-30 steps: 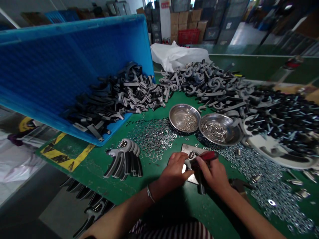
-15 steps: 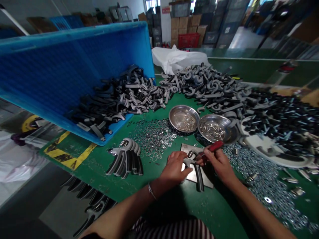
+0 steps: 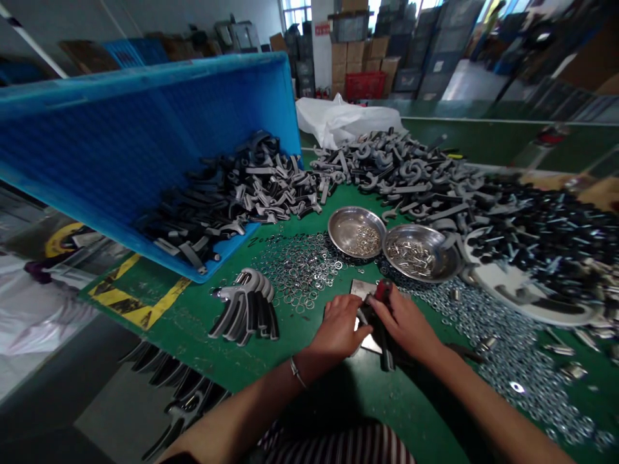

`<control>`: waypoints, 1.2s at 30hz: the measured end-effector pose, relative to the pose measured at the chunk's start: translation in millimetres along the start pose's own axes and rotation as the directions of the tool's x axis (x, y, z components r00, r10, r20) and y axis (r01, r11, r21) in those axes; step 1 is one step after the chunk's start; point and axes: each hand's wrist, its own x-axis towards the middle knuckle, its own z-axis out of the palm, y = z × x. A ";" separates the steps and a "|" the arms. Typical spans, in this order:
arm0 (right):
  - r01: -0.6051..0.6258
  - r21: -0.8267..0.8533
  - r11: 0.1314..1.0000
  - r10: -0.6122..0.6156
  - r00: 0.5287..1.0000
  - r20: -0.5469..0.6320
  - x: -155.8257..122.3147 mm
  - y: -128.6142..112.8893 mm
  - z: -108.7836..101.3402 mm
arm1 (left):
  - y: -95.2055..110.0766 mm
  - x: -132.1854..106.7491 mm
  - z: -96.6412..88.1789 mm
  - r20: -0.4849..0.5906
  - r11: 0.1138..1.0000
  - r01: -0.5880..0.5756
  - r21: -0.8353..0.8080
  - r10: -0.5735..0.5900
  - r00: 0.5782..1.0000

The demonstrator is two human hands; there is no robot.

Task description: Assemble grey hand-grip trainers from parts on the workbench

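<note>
My left hand [image 3: 338, 327] is closed around the head of a grey-and-black hand grip strengthener [image 3: 387, 357], pressing it on a small metal plate [image 3: 360, 288]. In my right hand [image 3: 411, 325] is a red-handled screwdriver [image 3: 384, 290], held upright over the strengthener's head. My right fingers and the tool hide most of the head, so where the tip rests cannot be made out. Left of my hands stands a row of several strengtheners [image 3: 246, 306] with coil springs. Loose washers [image 3: 302, 274] lie just beyond my left hand.
Two metal bowls [image 3: 345, 248] of small parts stand ahead. A blue crate [image 3: 159, 116] with loose handles tilts at left. More handles [image 3: 401, 167] are heaped behind the bowls. Nuts [image 3: 527, 367] spread at right, beside a white tray [image 3: 507, 277] under black knobs and bolts.
My right hand has moved slightly left and swung the screwdriver from a slant to upright over the strengthener. My left hand stays on the strengthener.
</note>
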 end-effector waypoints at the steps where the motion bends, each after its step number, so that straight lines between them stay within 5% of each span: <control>1: 0.005 0.089 0.996 -0.003 1.000 -0.027 5.4 -8.3 -5.3 | 1.9 0.5 -0.8 0.003 1.000 0.013 0.018 -0.013 1.000; 3: -0.009 0.323 0.946 0.036 0.996 -0.079 14.6 -22.2 -18.6 | 5.2 1.6 -2.5 0.013 0.999 0.023 0.046 -0.024 1.000; 7: -0.114 0.718 0.686 0.201 0.979 -0.037 18.2 -15.5 -44.4 | 7.4 1.2 -3.4 0.017 0.997 0.033 0.067 -0.034 0.999; 9: -0.197 0.643 0.740 0.250 0.968 0.008 9.9 10.3 -52.7 | 7.0 -1.4 -2.5 0.011 0.997 0.042 0.065 -0.043 0.999; 12: -0.309 0.231 0.922 0.316 0.949 0.008 -10.2 64.5 -63.9 | 8.0 -4.5 -5.0 0.032 0.996 0.043 0.075 -0.046 0.998; 15: -0.386 -0.055 0.921 0.388 0.921 0.028 -24.4 110.4 -82.3 | 13.6 2.3 -20.6 0.108 0.996 -0.015 0.093 0.005 0.994; 17: -0.436 -0.110 0.893 0.445 0.893 0.073 -26.2 122.3 -97.1 | 19.5 14.2 -38.0 0.148 0.987 -0.095 0.128 0.076 0.986; 20: -0.436 0.011 0.900 0.434 0.898 0.067 -23.3 104.7 -107.9 | 27.4 34.1 -61.1 0.181 0.964 -0.182 0.196 0.147 0.972; 23: -0.365 0.260 0.894 0.377 0.926 0.004 -23.1 62.3 -88.8 | 27.9 40.7 -63.1 0.229 0.955 -0.202 0.218 0.151 0.962; 27: -0.298 0.467 0.832 0.346 0.938 -0.019 -26.7 23.6 -35.3 | 16.8 27.5 -38.0 0.194 0.969 -0.113 0.219 0.070 0.979; 31: -0.263 0.511 0.818 0.325 0.945 -0.034 -28.1 22.4 -5.3 | 6.7 19.8 -20.9 0.145 0.991 -0.018 0.131 -0.001 0.989; 36: -0.219 0.369 0.903 0.253 0.967 -0.045 -28.9 27.7 -8.2 | 6.0 23.1 -22.6 0.156 0.996 -0.004 0.092 -0.010 0.988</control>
